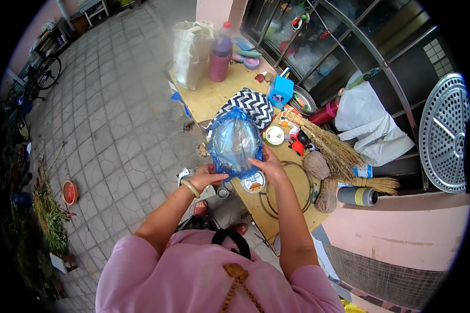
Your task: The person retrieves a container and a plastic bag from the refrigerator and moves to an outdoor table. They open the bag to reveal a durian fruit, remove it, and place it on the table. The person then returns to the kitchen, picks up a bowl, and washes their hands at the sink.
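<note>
A round dish or bowl wrapped in a blue translucent plastic cover [235, 144] is held out in front of me, its crinkled edge gathered all around. My left hand [207, 177] grips the lower left rim, and my right hand [272, 166] has the lower right side, thumb on top. What lies inside the plastic cannot be made out. Just below it on the table is a round tub [253, 182] with a printed lid. A navy and white zigzag cloth [254, 103] spreads behind the covered dish. To the right stands a white-lidded cup [274, 135].
On the wooden table [201, 105] are a white bag [192, 54], a large bottle in a pink sleeve [220, 54], a blue box [280, 91], wire rings [288, 162], gourds [317, 164] and straw brushes [329, 137]. A perforated metal steamer plate [443, 133] leans at right.
</note>
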`<move>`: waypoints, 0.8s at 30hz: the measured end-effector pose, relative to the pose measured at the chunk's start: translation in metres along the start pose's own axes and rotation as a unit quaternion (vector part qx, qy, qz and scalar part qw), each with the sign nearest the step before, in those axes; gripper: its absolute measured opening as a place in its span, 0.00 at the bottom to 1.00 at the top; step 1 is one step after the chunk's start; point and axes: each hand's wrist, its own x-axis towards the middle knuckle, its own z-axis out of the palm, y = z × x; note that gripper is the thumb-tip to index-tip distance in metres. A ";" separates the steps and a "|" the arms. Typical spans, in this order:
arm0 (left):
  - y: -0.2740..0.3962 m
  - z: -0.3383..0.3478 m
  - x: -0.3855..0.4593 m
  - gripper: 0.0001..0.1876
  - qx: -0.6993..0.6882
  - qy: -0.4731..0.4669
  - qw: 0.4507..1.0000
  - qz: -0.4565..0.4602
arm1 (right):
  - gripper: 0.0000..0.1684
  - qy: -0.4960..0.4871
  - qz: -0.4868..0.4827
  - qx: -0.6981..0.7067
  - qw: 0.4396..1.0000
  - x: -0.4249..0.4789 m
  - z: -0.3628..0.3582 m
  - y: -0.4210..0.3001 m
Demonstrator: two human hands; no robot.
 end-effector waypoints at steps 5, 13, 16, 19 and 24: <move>-0.006 0.003 0.004 0.09 -0.031 0.026 0.998 0.046 | 0.54 -0.005 -0.119 -0.108 0.987 -0.014 -0.001 0.007; 0.040 0.008 -0.029 0.04 -0.267 0.010 0.964 0.015 | 0.48 0.089 -0.287 -0.544 0.783 -0.069 0.053 -0.019; 0.039 0.018 -0.029 0.04 -0.372 -0.031 0.928 -0.014 | 0.29 0.092 -0.347 -0.575 0.735 -0.066 0.066 -0.011; 0.039 0.028 -0.026 0.05 -0.440 -0.083 0.894 -0.019 | 0.17 0.102 -0.415 -0.569 0.703 -0.045 0.052 0.006; 0.051 0.030 -0.035 0.05 -0.399 -0.067 0.914 0.028 | 0.11 0.171 -0.393 -0.517 0.741 -0.047 0.037 0.001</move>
